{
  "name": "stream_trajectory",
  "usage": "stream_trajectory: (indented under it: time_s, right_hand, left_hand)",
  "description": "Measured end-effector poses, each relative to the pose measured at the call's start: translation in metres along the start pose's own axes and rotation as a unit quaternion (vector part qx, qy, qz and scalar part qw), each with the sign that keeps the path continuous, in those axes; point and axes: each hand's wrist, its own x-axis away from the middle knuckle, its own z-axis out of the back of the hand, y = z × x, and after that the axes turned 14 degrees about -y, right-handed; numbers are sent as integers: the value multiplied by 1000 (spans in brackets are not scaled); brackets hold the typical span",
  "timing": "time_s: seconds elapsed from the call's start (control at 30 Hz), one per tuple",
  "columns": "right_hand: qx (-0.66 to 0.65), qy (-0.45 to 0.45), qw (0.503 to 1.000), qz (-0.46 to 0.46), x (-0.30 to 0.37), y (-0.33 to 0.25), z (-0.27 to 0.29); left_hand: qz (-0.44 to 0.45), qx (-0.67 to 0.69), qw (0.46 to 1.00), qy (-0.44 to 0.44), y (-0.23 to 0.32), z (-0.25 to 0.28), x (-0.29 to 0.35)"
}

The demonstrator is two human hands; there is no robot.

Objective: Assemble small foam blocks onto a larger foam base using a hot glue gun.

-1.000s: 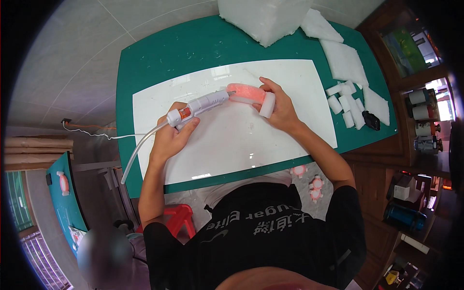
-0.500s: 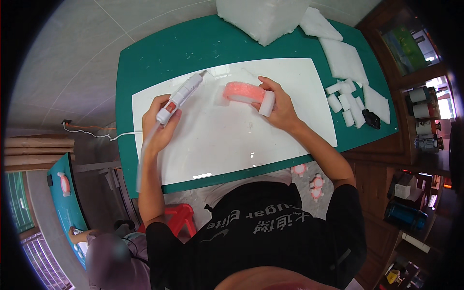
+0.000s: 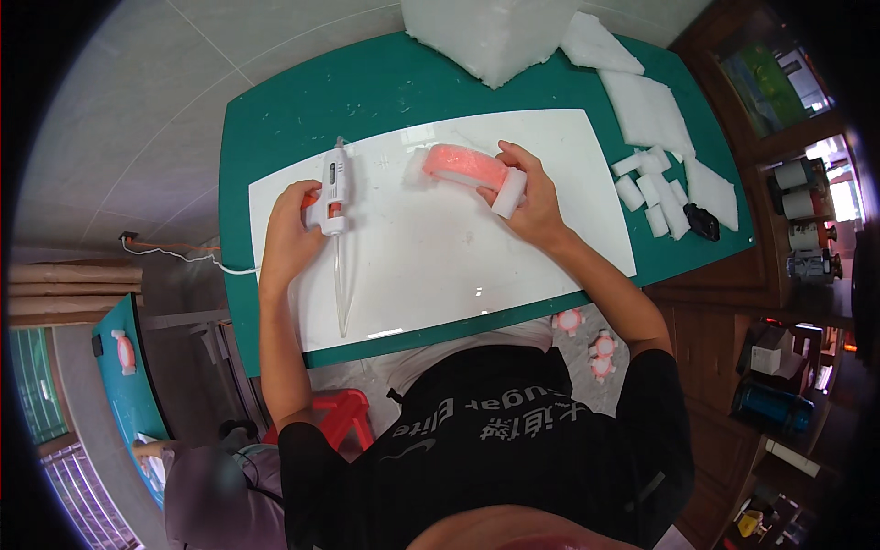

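A white hot glue gun [image 3: 335, 188] with an orange trigger is gripped in my left hand [image 3: 291, 234], its nozzle pointing away from me. From its rear end a long clear glue stick [image 3: 342, 293] hangs toward me over the white board [image 3: 412, 266]. My right hand [image 3: 532, 206] pinches a curved pink piece [image 3: 466, 163] with a white underside. A small white foam block [image 3: 509, 192] sits at its right end, against my fingers. Translucent white material [image 3: 416, 169] shows at the piece's left end. The two hands are apart.
The board lies on a green table [image 3: 312, 101]. A big white foam block [image 3: 486, 37] stands at the far edge; foam sheets [image 3: 646, 110], small foam pieces [image 3: 653, 192] and a black object [image 3: 702, 223] lie right. Another person [image 3: 215, 495] works lower left, near a red stool [image 3: 344, 417].
My left hand has turned the glue gun from slanting right to nearly straight ahead, and its nozzle has moved left, away from the pink piece. The pink piece has tilted slightly.
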Motion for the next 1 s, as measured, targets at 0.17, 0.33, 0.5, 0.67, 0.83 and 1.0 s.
stream_trajectory:
  time_s: [0.17, 0.33, 0.5, 0.67, 0.83, 1.0]
  right_hand:
    - [-5, 12, 1000, 20, -2, -2, -2]
    - [-17, 10, 1000, 16, 0, -1, -4]
    - [-18, 9, 1000, 0, 2, -5, -2]
    - [-58, -23, 998, -3, 7, -20, 3]
    - [-94, -58, 993, 46, 9, -47, 1]
    - [-146, -75, 984, 68, 23, -64, 10]
  left_hand:
    - [-7, 10, 999, -31, -27, 5, 1]
    - [23, 27, 997, -73, -21, 13, 4]
    - [50, 8, 992, -111, -12, 25, 13]
    - [-120, -81, 989, -7, 38, 31, 10]
    - [-168, 201, 955, -139, 88, -3, 9]
    - [-175, 190, 952, -163, 84, -22, 2]
